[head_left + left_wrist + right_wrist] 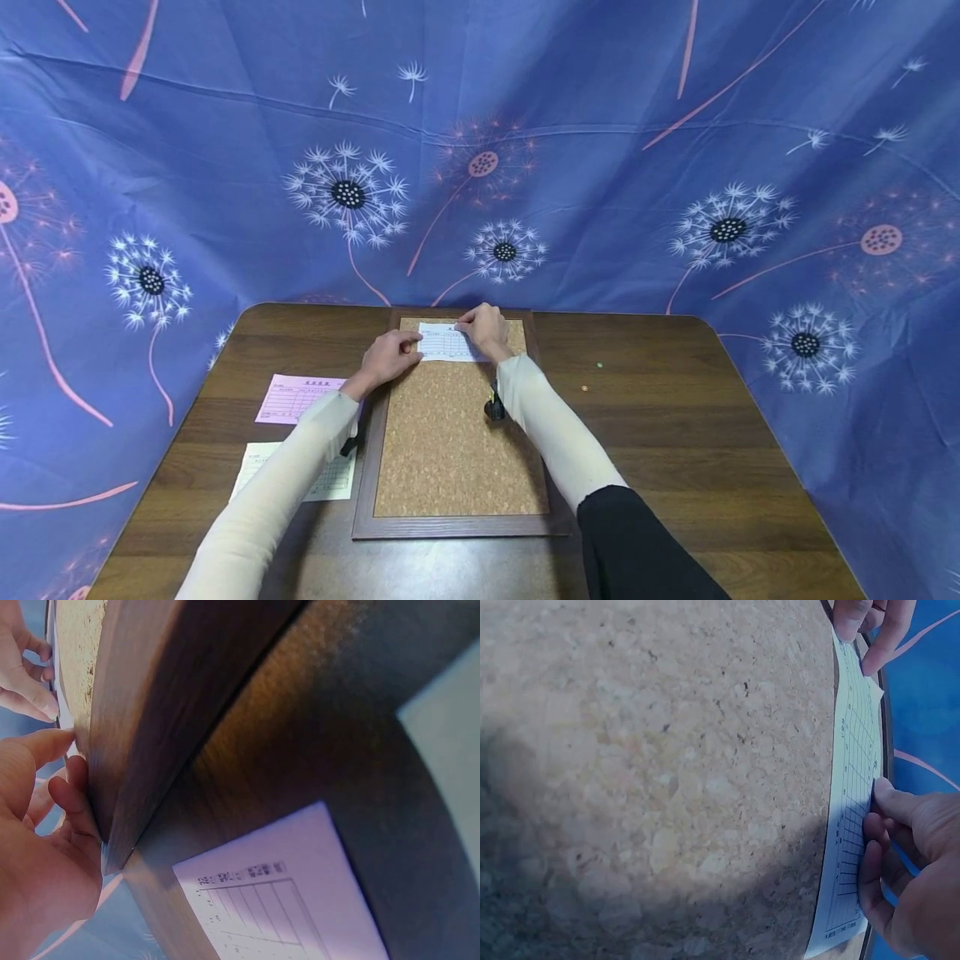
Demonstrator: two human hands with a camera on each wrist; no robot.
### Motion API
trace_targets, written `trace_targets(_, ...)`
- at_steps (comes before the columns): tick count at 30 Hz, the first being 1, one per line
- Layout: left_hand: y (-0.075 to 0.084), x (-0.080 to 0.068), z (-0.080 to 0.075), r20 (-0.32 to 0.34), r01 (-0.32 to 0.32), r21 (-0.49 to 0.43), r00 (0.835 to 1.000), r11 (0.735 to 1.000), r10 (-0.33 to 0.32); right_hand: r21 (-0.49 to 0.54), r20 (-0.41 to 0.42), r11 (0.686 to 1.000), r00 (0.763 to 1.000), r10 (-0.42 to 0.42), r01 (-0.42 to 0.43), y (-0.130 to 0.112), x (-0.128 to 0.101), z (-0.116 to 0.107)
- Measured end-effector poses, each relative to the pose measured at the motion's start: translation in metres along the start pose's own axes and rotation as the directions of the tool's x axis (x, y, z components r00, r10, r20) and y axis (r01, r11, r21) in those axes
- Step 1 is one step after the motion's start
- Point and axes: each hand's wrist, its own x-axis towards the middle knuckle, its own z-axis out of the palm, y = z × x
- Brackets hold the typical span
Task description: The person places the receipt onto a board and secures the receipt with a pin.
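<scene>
Both arms reach toward twelve o'clock; the left hand (387,357) and right hand (486,329) lie close together, fingers bent, fingertips pressing down.

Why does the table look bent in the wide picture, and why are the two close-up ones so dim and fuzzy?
Head view: a wide lens bows the table edges and curtain, yet light is even. Left wrist view: the wooden frame is near and soft, with a dark shadow beside the pink sheet. Right wrist view: the cork board blurs and darkens toward the lower left; the white slip is sharper.
</scene>
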Motion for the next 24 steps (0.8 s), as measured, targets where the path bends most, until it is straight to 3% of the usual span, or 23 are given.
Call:
trace_targets(8,-0.003,0.002,0.001,0.016,0.000,0.006,1.000,1.000,0.000,-0.004,0.035,0.999,0.998,0.044,-0.044,-0.002,0.002,-0.001)
trace_targets(19,-0.004,0.003,0.005,-0.005,-0.008,-0.006,1.000,1.000,0.008,0.057,0.070,0.998,0.998,0.004,-0.008,0.010,0.002,-0.003)
trace_targets(24,-0.006,0.002,0.005,-0.003,0.008,-0.005,1.000,1.000,-0.008,0.066,0.072,0.996,0.995,-0.063,0.058,0.012,0.002,-0.001)
